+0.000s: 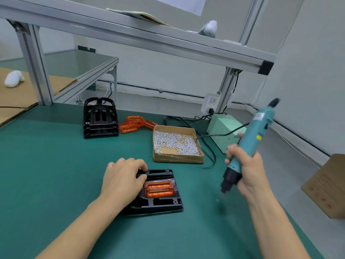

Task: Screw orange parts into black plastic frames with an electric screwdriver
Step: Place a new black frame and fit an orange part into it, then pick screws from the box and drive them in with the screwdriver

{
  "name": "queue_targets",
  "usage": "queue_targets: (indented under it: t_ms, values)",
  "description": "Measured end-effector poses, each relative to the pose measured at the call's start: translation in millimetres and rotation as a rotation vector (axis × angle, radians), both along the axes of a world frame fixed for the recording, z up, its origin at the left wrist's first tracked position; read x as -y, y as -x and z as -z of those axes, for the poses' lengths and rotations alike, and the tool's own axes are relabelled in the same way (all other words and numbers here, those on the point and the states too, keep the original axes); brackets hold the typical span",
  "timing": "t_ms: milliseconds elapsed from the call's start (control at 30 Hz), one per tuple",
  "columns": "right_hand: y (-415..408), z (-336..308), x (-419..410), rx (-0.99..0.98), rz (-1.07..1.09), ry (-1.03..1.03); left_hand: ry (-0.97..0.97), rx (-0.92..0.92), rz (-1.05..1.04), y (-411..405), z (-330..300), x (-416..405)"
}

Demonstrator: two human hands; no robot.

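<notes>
Gripping the screwdriver (250,146) tilted, tip blurred, the right hand (246,171) hovers right of the frame (164,202) — left hand (123,178) rests on it, fingers curled, beside the orange part (159,188).

Left hand (123,179) palm down with fingers curled, right hand (246,165) raised in a closed grip, forearms extended
</notes>
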State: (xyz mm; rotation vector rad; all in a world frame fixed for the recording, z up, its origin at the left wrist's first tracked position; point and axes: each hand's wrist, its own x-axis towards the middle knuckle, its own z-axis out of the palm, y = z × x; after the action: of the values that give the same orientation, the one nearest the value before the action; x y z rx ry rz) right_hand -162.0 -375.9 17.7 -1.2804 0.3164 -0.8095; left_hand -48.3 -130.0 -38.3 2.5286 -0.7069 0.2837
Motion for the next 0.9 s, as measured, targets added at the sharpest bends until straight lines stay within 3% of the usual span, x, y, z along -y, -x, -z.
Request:
queue_targets:
  t_ms: [100,333,733,900]
  values:
    - [-14.0,-10.2,-9.5,0.253,0.034,-0.144,0.009,0.003,0.035,-0.2,-6.9,12.8]
    - [-31.7,0.6,-21.0,0.513,0.152,-0.235,0.158,-0.174,0.203,-28.8,-34.2,60.8]
    - [-41.3,15.0,-13.6,0.464,0.18,-0.314,-0.036,-0.485,0.376,-76.2,-31.1,141.8]
    - [-44.4,16.6,-15.3,0.427,0.178,-0.308,-0.195,-0.43,0.391,-83.0,-33.0,156.4]
